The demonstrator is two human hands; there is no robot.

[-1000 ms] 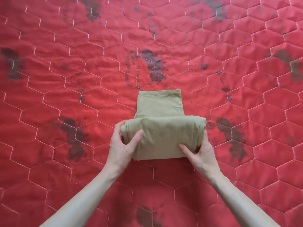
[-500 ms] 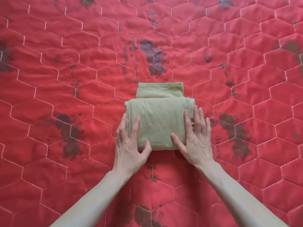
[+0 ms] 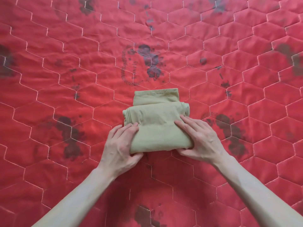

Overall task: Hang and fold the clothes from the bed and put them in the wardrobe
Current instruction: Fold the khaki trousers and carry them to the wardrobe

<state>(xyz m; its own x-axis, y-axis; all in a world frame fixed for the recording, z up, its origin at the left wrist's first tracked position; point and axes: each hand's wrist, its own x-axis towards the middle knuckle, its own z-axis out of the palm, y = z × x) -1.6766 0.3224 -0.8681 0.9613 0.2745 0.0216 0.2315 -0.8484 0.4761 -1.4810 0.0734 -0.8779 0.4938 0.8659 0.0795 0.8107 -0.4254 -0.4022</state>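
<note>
I see only a red quilted bedcover [image 3: 213, 51] around the work, stitched in hexagons and blotched with dark prints; nothing blocks my view. I can read no writing. The folded olive garment [image 3: 155, 122] lies mid-bed. My left hand [image 3: 122, 145] grips its near left corner, and my right hand [image 3: 200, 138] grips its near right corner.
</note>
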